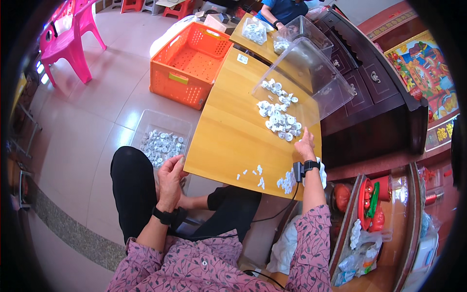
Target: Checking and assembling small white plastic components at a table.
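On the yellow wooden table (219, 117), a pile of small white round plastic pieces (282, 121) lies toward the right side. My right hand (305, 145) is just beside the near end of this pile, its fingers stretched out and apart, with nothing seen in them. At the table's near left corner, my left hand (170, 175) has its thumb and fingers pressed together; whatever they hold is too small to name. Below it on the floor, a clear plastic bin (182, 127) contains many similar white pieces. Smaller white bits (287, 182) lie in a heap along the near edge, with several scattered leftward.
A large clear bin (335, 95) lies tipped on the table's right side. An orange crate (182, 73) stands on the floor to the left. Another person (287, 12) works at the far table. A dark wood cabinet (369, 87) borders the right; a cable (277, 214) hangs from my right wrist.
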